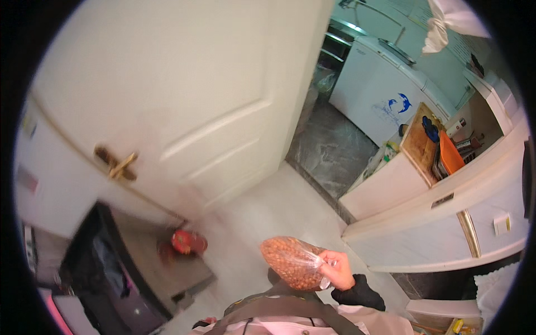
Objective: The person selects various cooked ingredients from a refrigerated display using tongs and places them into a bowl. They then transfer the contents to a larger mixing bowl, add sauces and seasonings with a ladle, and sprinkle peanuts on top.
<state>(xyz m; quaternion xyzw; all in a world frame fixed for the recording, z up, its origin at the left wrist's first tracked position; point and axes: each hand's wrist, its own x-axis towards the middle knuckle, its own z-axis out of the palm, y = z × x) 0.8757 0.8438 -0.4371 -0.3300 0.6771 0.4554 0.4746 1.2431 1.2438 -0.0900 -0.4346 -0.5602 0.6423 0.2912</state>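
My right hand [338, 271], coming from a black cuff, is closed round the gathered neck of a clear plastic bag [291, 262]. Small reddish-brown pieces fill the bag; they look like peanuts or beans, and I cannot tell which. The full bag hangs to the left of the hand, above the pale floor and in front of my body. Only a sliver of my left hand [207, 321] shows at the lower edge beside a dark cuff, with its fingers hidden.
A white door [223, 95] with a brass handle [118, 165] stands open on the left. Through the doorway is a white chest freezer [379, 84] on dark tiles. A wooden-topped counter [421, 142] lies right. A red object [187, 242] and a black cabinet [111, 268] are lower left.
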